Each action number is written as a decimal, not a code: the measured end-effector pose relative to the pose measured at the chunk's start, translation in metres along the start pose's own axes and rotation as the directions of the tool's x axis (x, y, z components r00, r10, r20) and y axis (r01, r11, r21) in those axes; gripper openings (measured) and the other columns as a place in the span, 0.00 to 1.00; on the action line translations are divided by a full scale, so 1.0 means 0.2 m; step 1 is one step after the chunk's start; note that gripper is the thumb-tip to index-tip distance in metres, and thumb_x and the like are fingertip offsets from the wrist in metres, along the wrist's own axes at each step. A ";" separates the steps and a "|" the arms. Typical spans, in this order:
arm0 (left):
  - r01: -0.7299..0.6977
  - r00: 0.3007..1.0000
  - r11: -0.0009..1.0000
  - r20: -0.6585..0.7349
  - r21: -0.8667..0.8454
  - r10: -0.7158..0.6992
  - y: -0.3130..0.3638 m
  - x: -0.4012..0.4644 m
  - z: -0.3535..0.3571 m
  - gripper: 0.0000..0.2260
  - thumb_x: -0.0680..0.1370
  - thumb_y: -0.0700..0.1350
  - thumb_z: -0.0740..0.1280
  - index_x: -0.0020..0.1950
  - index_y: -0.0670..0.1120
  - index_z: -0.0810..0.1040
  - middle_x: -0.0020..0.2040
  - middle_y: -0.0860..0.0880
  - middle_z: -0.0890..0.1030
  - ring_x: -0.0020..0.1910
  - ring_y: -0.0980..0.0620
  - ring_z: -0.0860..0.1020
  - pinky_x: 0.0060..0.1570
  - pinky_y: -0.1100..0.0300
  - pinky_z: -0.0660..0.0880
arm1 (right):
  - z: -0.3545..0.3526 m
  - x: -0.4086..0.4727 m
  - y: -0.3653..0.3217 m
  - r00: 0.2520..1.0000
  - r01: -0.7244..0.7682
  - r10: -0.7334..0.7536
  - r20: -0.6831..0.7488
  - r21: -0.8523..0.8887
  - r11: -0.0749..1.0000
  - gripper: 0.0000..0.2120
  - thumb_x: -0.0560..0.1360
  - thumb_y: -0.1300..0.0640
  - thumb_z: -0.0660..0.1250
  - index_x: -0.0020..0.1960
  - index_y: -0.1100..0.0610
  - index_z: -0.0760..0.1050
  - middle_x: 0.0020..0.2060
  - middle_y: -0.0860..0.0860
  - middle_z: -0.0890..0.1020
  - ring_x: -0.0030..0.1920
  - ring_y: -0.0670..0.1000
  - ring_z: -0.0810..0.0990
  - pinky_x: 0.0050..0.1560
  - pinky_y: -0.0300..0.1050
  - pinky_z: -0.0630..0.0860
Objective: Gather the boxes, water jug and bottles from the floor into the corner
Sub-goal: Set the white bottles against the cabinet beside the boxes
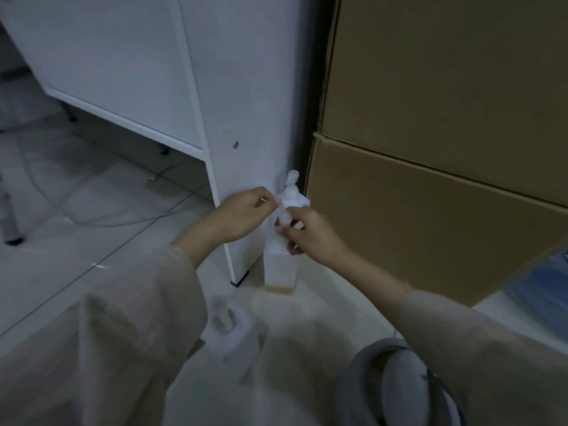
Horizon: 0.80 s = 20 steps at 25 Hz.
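A tall clear pump bottle (280,269) with a little amber liquid at its base stands on the floor in the gap between the white cabinet and the boxes. My right hand (310,233) grips its neck. My left hand (242,215) pinches the shoulder of a second white pump bottle (292,193) held just behind it. Another white pump bottle (232,330) stands nearer me, blurred. Two large brown cardboard boxes (436,216) are stacked at the right. A bluish water jug (544,287) peeks out at the right edge.
The white cabinet's side panel (246,103) rises to the left of the bottles on a small black foot. Cables trail over the pale tiled floor (76,241) at the left. A grey rounded object (393,382) sits at the bottom right.
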<state>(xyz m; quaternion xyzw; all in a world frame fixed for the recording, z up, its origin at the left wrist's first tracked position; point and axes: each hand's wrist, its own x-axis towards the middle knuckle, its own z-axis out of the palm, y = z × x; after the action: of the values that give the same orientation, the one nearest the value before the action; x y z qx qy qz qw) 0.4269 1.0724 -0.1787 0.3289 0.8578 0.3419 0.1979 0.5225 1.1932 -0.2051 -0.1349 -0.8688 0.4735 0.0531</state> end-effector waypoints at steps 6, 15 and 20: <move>0.017 0.944 0.981 0.319 0.192 -0.079 -0.05 -0.30 -0.04 0.19 0.73 0.59 0.65 0.62 0.55 0.72 0.61 0.54 0.76 0.59 0.55 0.75 0.61 0.60 0.71 | 0.09 0.18 0.04 0.958 0.052 -0.038 -0.284 0.041 0.998 0.04 0.74 0.60 0.65 0.47 0.61 0.75 0.41 0.61 0.79 0.40 0.58 0.82 0.43 0.50 0.79; 0.045 0.789 0.938 0.564 0.344 -0.245 0.00 -0.48 -0.20 0.15 0.67 0.61 0.71 0.52 0.61 0.77 0.55 0.65 0.73 0.59 0.63 0.71 0.60 0.61 0.71 | 0.05 0.09 0.06 0.995 -0.005 0.030 -0.099 0.241 0.970 0.13 0.76 0.58 0.63 0.59 0.61 0.71 0.50 0.54 0.73 0.49 0.53 0.76 0.53 0.50 0.75; 0.146 0.623 0.882 0.651 0.448 -0.434 0.01 -0.46 -0.19 0.15 0.70 0.43 0.73 0.53 0.56 0.74 0.59 0.53 0.70 0.56 0.49 0.77 0.39 0.68 0.76 | -0.03 -0.01 0.08 0.996 0.012 -0.015 0.085 0.033 0.999 0.13 0.78 0.56 0.60 0.60 0.60 0.72 0.54 0.51 0.73 0.47 0.48 0.74 0.53 0.46 0.74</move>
<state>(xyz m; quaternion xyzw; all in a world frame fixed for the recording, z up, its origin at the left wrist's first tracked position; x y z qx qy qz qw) 0.4715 0.9913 -0.1395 0.3226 0.7929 -0.0165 0.5167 0.5279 1.2062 -0.2146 -0.1079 -0.8633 0.4925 0.0213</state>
